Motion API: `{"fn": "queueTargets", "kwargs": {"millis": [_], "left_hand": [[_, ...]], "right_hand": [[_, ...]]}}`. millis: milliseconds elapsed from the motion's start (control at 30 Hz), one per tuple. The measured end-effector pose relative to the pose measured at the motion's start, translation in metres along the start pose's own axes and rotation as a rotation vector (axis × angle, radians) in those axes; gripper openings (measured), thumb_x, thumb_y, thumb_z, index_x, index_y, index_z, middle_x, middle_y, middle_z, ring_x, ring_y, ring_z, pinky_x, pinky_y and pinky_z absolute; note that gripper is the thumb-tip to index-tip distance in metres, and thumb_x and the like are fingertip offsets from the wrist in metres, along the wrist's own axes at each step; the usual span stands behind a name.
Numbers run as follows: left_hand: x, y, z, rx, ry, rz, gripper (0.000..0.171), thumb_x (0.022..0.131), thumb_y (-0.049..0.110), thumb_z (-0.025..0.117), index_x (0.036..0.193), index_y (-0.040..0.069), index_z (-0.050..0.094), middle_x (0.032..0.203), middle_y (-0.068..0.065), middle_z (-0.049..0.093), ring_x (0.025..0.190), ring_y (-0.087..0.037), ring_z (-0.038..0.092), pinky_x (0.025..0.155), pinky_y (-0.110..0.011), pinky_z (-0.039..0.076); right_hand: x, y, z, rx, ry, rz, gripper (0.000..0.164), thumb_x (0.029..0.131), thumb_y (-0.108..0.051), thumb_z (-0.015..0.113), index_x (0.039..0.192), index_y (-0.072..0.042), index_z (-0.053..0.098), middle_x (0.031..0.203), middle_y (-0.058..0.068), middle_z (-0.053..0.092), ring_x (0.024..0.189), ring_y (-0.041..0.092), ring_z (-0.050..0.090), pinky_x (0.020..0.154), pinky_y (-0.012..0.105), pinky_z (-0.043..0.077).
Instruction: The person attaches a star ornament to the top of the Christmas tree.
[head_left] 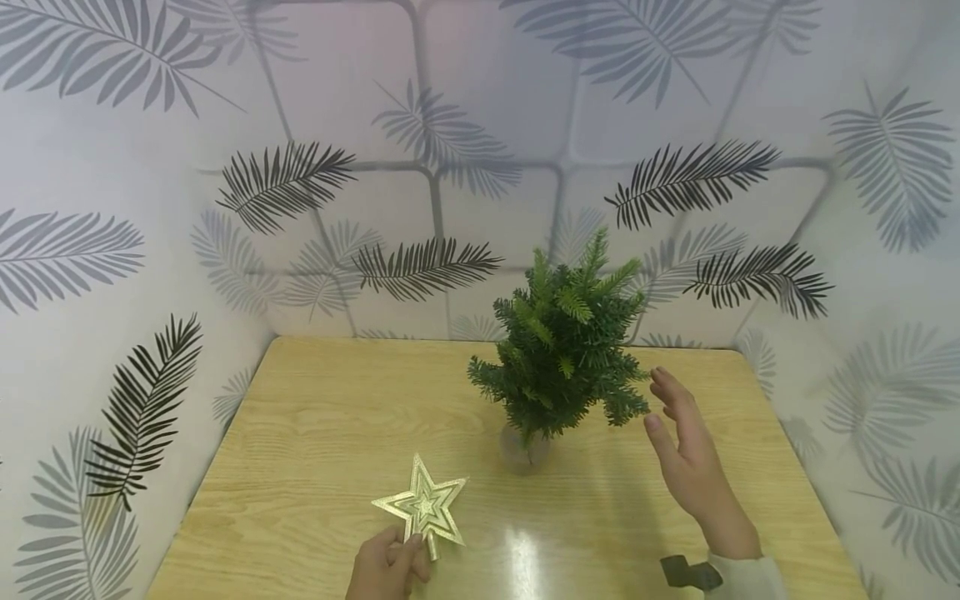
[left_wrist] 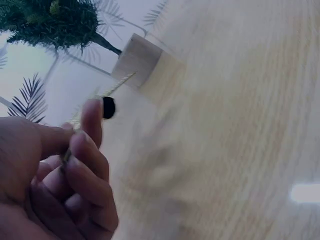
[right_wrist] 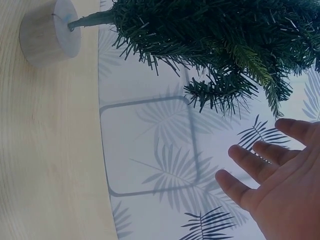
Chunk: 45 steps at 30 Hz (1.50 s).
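A gold glittery star tree topper [head_left: 423,505] is pinched by its lower stem in my left hand [head_left: 388,563], near the front of the table. Seen from the left wrist, the star is nearly edge-on and mostly hidden behind the fingers of the left hand [left_wrist: 75,175]. A small green artificial Christmas tree [head_left: 566,342] stands upright on a round pale wooden base [right_wrist: 50,35]. My right hand [head_left: 690,458] is held up just right of the tree, fingers spread and holding nothing. The right wrist view shows the right hand [right_wrist: 285,175] close to the branch tips.
The light wooden table [head_left: 315,417] meets walls covered in leaf-patterned paper [head_left: 495,208] at the back and sides. A dark strap piece [head_left: 690,573] sits at the right cuff. Light glares off the table's front middle.
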<state>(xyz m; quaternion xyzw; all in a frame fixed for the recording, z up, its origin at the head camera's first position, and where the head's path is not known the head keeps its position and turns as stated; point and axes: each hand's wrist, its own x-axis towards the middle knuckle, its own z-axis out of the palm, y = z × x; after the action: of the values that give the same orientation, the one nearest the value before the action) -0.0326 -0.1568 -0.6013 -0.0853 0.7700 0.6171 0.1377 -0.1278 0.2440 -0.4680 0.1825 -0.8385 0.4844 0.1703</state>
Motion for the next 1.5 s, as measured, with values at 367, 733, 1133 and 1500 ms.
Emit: {"fn": "queueTargets", "kwargs": {"millis": [367,733,1133,1500], "left_hand": [[0.002,0.026,-0.002,-0.125,0.1,0.018,0.041,0.102,0.037,0.067,0.103,-0.005,0.067,0.086,-0.011,0.074,0.061,-0.019,0.07,0.056,-0.033,0.062],[0.004,0.036,-0.005,-0.169,0.068,0.0,0.047,0.099,0.04,0.07,0.113,-0.004,0.071,0.092,-0.01,0.075,0.071,-0.022,0.073,0.062,-0.037,0.063],[0.002,0.055,-0.003,-0.186,0.089,0.041,0.038,0.096,0.034,0.076,0.109,-0.001,0.076,0.093,-0.011,0.077,0.067,-0.017,0.071,0.059,-0.032,0.062],[-0.004,0.081,0.001,-0.232,0.162,0.135,0.03,0.097,0.026,0.074,0.109,-0.002,0.074,0.091,-0.011,0.077,0.063,-0.018,0.07,0.057,-0.032,0.062]], "right_hand": [[0.005,-0.006,0.0,-0.004,0.013,-0.025,0.06,0.105,0.004,0.048,0.162,-0.011,0.032,0.162,0.013,0.035,0.142,0.018,0.04,0.108,0.015,0.03],[0.014,-0.012,0.001,0.024,0.019,-0.109,0.061,0.104,0.005,0.049,0.161,-0.008,0.032,0.164,0.013,0.033,0.144,0.011,0.037,0.111,0.019,0.031],[0.032,-0.037,0.001,0.042,0.015,-0.18,0.057,0.109,-0.011,0.051,0.162,-0.01,0.031,0.164,0.012,0.034,0.148,0.021,0.037,0.12,0.026,0.023],[0.044,-0.041,0.004,0.099,0.041,-0.296,0.066,0.109,-0.024,0.055,0.162,0.0,0.022,0.165,0.019,0.03,0.145,0.027,0.042,0.12,0.031,0.028]]}}
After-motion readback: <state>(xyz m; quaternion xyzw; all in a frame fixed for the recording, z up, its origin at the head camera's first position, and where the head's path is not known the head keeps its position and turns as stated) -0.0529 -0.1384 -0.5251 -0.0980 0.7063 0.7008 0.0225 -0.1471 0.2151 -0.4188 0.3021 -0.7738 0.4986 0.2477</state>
